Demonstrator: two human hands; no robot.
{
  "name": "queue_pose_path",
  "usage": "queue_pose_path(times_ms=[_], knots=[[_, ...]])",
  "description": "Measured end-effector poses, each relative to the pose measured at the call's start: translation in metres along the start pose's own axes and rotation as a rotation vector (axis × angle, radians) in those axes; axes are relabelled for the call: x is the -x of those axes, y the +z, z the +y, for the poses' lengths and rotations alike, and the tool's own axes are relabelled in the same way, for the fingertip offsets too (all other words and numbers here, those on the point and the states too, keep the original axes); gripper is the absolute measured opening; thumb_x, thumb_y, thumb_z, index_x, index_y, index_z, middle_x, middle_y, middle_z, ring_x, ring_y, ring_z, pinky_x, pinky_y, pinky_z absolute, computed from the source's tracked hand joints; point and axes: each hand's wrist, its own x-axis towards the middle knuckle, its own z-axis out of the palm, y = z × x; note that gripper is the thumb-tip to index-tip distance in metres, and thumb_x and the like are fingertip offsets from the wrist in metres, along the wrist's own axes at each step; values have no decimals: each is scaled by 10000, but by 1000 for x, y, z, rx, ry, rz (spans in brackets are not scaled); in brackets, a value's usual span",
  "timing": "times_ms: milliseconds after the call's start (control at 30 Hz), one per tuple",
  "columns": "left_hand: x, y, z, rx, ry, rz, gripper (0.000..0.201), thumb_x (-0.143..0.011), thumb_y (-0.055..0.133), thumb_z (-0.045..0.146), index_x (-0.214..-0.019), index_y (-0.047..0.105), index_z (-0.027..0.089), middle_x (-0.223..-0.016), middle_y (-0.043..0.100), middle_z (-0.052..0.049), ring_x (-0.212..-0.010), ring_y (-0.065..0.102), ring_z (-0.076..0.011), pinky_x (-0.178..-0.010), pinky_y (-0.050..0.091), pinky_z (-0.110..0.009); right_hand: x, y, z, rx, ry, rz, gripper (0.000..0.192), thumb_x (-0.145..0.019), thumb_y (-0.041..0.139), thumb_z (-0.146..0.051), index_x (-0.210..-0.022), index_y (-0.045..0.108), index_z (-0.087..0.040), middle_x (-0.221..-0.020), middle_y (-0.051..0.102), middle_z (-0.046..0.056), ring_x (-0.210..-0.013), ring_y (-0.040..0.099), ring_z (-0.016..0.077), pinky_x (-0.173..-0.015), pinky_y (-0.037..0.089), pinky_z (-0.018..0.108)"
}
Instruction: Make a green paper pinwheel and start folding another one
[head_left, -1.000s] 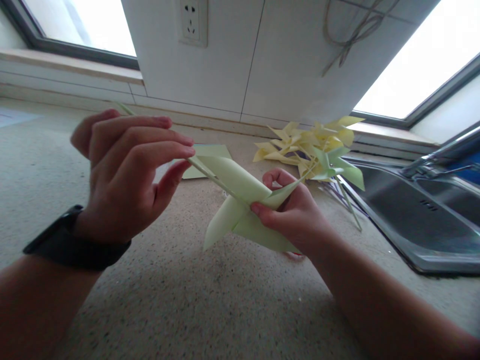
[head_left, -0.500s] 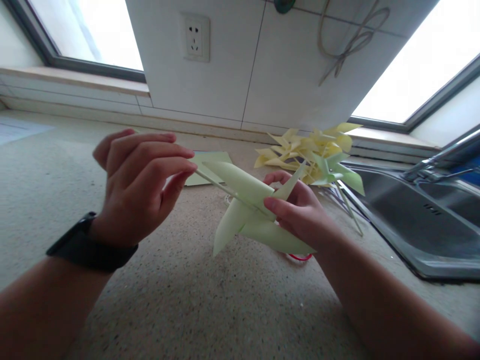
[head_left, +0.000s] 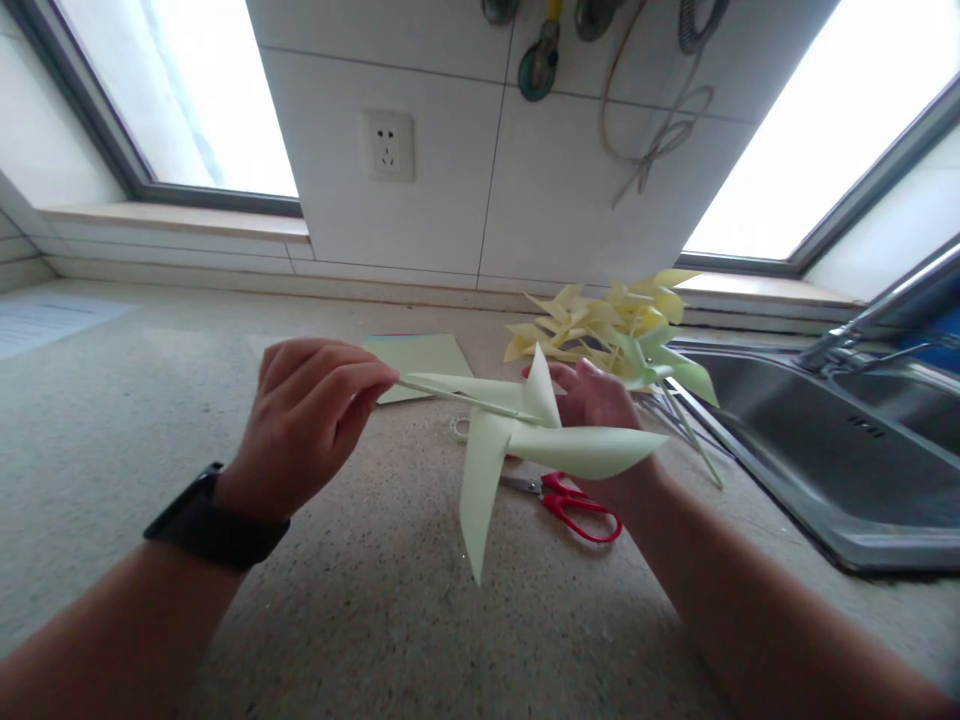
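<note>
The person's left hand, a black watch band on its wrist, is reaching in from the lower left with the fingers curled and the fingertips pinching the end of a thin pale stick. The stick is running rightward to the hub of a pale green folded-paper pinwheel, which is hanging in the air above the speckled grey bench, between the two hands. The right hand is coming up from the lower right, sitting just behind the pinwheel's hub; the blades are covering its fingers, so I cannot tell whether it is gripping the paper or only touching it. One blade is pointing down, another stretching right over the right wrist.

On the bench under the pinwheel, red-handled scissors are lying flat. Further back, a heap of yellow and green paper pinwheels is sitting beside a steel sink, and a flat green paper sheet is lying near the wall.
</note>
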Motion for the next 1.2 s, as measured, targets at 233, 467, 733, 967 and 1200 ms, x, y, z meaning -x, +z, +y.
queue_pose_path(times_ms=[233, 467, 733, 967, 1200], knots=[[1, 1, -2, -2, -5, -6, 185, -906, 667, 142, -1058, 615, 234, -967, 731, -59, -915, 620, -260, -859, 470, -449, -9, -5, 16, 192, -381, 293, 310, -737, 613, -247, -1015, 479, -278, -772, 492, -50, -583, 488, 120, -492, 413, 256], [1, 2, -2, 1, -6, -3, 186, -903, 671, 124, -1060, 613, 206, -953, 722, -71, -907, 617, -263, -852, 479, -457, 3, -6, 4, 526, -718, 128, 432, -682, 681, -97, -1067, 609, -278, -1078, 560, 31, -1033, 546, 219, -897, 487, 400], [0, 1, 2, 66, 35, -45, 184, -908, 661, 122, -1073, 605, 183, -955, 708, -77, -870, 609, -246, -822, 497, -435, 9, 0, 15, 400, -619, 121, 399, -744, 773, -256, -1112, 618, -273, -1033, 655, 31, -971, 640, 219, -847, 572, 394], [0, 3, 6, 117, 67, -87, 182, -920, 646, 130, -1090, 606, 182, -964, 701, -76, -864, 610, -235, -811, 491, -423, 16, 11, 9, 249, -482, 156, 185, -784, 757, -239, -927, 640, -235, -787, 617, -33, -606, 596, 109, -516, 536, 245], [-1, 5, 8, 135, 84, -85, 180, -916, 659, 135, -1081, 612, 186, -963, 707, -66, -861, 611, -224, -801, 491, -406, 18, 14, 4, 217, -513, 135, 159, -789, 732, -178, -913, 651, -235, -767, 637, -38, -577, 587, 94, -513, 536, 224]])
